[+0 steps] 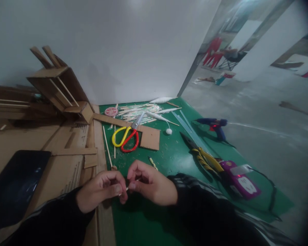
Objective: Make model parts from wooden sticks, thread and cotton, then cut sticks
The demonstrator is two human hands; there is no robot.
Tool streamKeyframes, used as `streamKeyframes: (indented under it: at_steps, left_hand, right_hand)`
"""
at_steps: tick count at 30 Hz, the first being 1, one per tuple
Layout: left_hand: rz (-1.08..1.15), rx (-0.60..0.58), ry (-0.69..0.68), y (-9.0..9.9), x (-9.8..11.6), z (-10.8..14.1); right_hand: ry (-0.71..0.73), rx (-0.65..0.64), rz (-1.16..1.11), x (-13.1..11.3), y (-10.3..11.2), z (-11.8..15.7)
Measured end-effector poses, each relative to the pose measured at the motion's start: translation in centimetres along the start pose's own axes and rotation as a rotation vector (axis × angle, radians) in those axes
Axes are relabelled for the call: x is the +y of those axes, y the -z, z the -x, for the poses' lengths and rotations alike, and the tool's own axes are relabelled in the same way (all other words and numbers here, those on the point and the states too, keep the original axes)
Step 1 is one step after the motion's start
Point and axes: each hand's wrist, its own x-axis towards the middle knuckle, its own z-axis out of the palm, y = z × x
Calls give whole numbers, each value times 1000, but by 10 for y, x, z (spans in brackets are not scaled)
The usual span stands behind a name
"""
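Observation:
My left hand (102, 189) and my right hand (151, 184) are close together over the near part of the green table (143, 222). Between their fingertips runs a small, thin, pale piece (127, 188), pinched from both sides; most of it is hidden by the fingers. Just beyond the hands lie scissors (129, 138) with one yellow and one red handle, their blades resting across a cardboard strip (110, 119). A square cardboard piece (150, 138) is right of them. Thin sticks (107, 147) lie to the left of the scissors.
Pliers (205, 158), a purple power socket (240, 181) and a blue glue gun (215, 126) lie on the right, with clear glue sticks (190, 128). Packed sticks (136, 111) lie at the back. A cardboard structure (59, 89) and dark tablet-like object (17, 184) are left.

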Motion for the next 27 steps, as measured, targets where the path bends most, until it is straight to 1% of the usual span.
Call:
streamKeyframes:
  at_steps: [2, 4, 5, 6, 7, 8, 9, 10, 11, 12, 14, 18, 20, 22, 24, 27]
  left_hand:
    - [2, 66, -6, 2, 1, 1]
    - [-91, 197, -40, 9, 5, 3]
    - [-214, 285, -74, 15, 8, 4]
    - [-393, 373, -120, 21, 11, 6]
    - [-634, 463, -184, 28, 14, 7]
    - [-894, 509, -245, 34, 16, 8]
    - [-1133, 520, -306, 39, 18, 8]
    - [-1327, 509, -354, 42, 18, 8]
    - [-1471, 487, -379, 44, 17, 7]
    - [-1570, 466, -390, 44, 16, 6]
    - [-1673, 448, -380, 41, 12, 3]
    - [-1712, 423, -375, 34, 8, -2]
    - [-1689, 396, -372, 34, 8, -2]
    - [-1625, 399, -360, 32, 8, -2]
    - [-1445, 455, -305, 28, 7, -1]
    - [-991, 524, -175, 16, 1, -1]
  right_hand:
    - [1, 12, 26, -4, 4, 0]
    - [1, 53, 43, -9, 9, -1]
    - [1, 83, 50, -11, 12, -1]
    - [2, 116, 58, -13, 15, -1]
    - [4, 147, 71, -14, 17, -1]
    - [9, 173, 86, -14, 18, -2]
    - [12, 193, 103, -14, 20, -3]
    - [15, 207, 123, -13, 20, -3]
    - [16, 216, 143, -12, 21, -4]
    - [19, 221, 171, -10, 20, -5]
    - [24, 225, 243, -7, 20, -5]
    - [38, 233, 346, -6, 18, -6]
    - [38, 241, 370, -7, 16, -6]
    - [47, 250, 424, -8, 13, -5]
    - [79, 254, 530, -9, 11, -5]
    - [129, 232, 689, -7, 7, -4]
